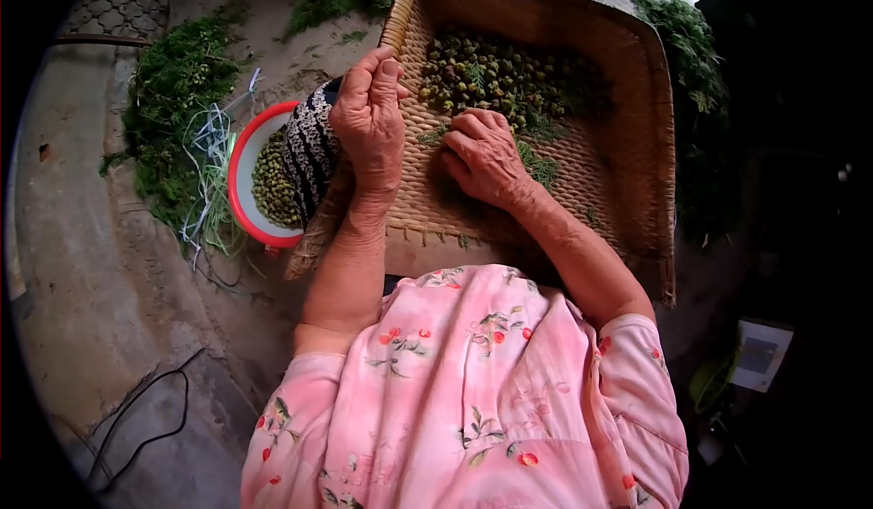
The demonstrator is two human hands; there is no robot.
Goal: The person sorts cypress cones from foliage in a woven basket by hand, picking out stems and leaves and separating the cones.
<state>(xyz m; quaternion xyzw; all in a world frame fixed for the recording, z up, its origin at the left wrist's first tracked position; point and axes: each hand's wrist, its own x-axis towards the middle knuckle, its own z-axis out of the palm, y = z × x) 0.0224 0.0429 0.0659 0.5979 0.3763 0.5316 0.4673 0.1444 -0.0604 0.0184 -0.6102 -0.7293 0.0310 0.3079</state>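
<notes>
A woven, open-fronted winnowing basket (pixel 582 195) lies before me, with a heap of small green-brown cones (pixel 496 72) toward its back. My left hand (pixel 368 118) is at the basket's left rim, thumb pressed against curled fingers. Whatever it pinches is hidden, and I cannot tell whether it grips the rim. Over the basket floor, at the heap's near edge, my right hand (pixel 486 156) is closed with its fingers curled down. Its fingertips are hidden. A green leafy sprig (pixel 538 165) lies just right of that hand.
Left of the basket stands a red-rimmed white bowl (pixel 238 191) of small green-brown pieces, partly behind a patterned dark cloth (pixel 312 141). Tangled pale strings (pixel 211 172) and green branches (pixel 182 81) lie beyond it. A black cable (pixel 182 409) crosses the floor at lower left.
</notes>
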